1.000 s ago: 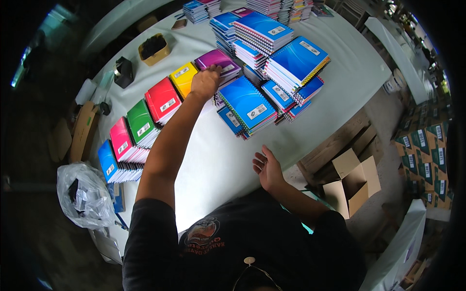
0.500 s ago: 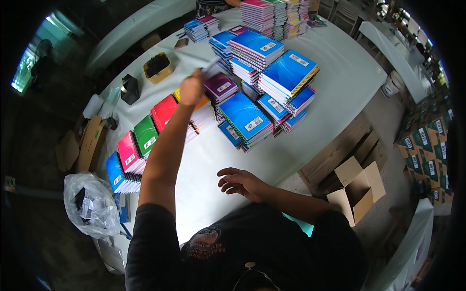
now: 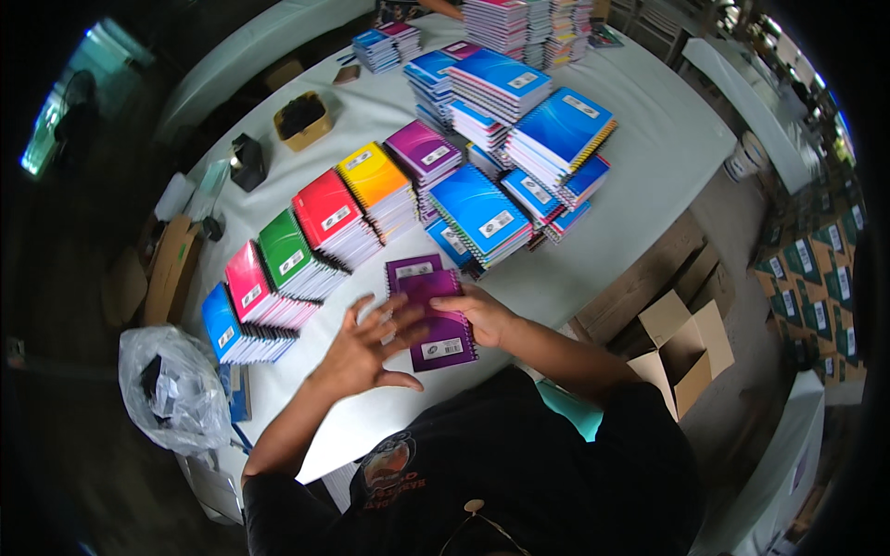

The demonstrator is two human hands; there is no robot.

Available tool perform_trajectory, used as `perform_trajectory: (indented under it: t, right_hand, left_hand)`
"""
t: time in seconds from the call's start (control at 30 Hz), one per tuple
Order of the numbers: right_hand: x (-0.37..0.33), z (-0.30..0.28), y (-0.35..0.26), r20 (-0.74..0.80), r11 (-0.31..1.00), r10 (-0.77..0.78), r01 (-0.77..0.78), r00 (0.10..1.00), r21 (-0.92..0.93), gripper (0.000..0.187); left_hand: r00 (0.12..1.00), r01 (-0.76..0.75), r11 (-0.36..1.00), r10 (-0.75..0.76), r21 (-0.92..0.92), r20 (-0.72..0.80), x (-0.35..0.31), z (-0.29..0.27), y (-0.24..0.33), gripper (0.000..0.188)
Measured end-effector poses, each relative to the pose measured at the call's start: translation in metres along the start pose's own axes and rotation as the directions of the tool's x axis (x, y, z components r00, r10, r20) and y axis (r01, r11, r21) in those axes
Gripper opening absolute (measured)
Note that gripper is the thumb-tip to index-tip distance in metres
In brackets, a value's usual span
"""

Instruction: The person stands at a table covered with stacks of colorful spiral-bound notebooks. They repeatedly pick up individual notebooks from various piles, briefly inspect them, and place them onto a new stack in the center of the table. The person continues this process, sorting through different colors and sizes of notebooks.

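Over the near part of the table, my right hand grips purple spiral notebooks, its thumb lying on the top cover. They look like two, unevenly overlapped. My left hand is at their left side with fingers spread, slightly blurred; whether its fingertips touch the covers I cannot tell. Beyond my hands runs a slanting row of notebook stacks: blue, pink, green, red, yellow and purple.
Higher piles of blue notebooks stand right of the row, with more stacks at the far edge. A yellow tub and a tape dispenser sit left on the white table. An open carton is lower right.
My left hand has come back from the far stacks toward my body. Purple notebooks now lie in my right hand, which was empty before. The yellow stack has come into full view.
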State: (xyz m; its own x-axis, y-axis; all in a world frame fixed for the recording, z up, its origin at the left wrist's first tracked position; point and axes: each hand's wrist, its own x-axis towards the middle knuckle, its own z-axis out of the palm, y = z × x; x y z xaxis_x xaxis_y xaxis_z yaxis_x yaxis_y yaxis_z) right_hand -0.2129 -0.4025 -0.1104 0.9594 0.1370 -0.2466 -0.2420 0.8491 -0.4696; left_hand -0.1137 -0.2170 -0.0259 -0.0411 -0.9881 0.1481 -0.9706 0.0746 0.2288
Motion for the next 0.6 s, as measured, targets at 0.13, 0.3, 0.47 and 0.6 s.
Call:
perform_trajectory:
  t: [0.13,0.3,0.47,0.6]
  right_hand:
    - [0.000,-0.045,0.040,-0.109,0.954,0.168,-0.134,0.980,0.268,0.040]
    - [0.000,-0.044,0.058,-0.085,1.000,-0.008,0.008,0.996,-0.006,0.039]
    - [-0.005,-0.050,0.053,-0.120,0.997,0.013,-0.004,0.993,0.071,0.039]
    - [-0.010,-0.027,0.036,0.010,0.961,0.003,-0.006,1.000,0.275,0.060]
  left_hand:
    - [0.874,0.294,0.946,-0.323,-0.134,-0.364,0.027,-0.008,-0.066,0.058]
    - [0.784,0.525,0.783,-0.293,0.332,-0.548,0.081,0.057,-0.154,0.043]
    - [0.722,0.502,0.865,-0.418,0.002,-0.551,0.082,0.025,-0.132,0.024]
    - [0.872,0.076,0.994,-0.102,-0.074,-0.478,0.007,0.036,-0.061,0.019]
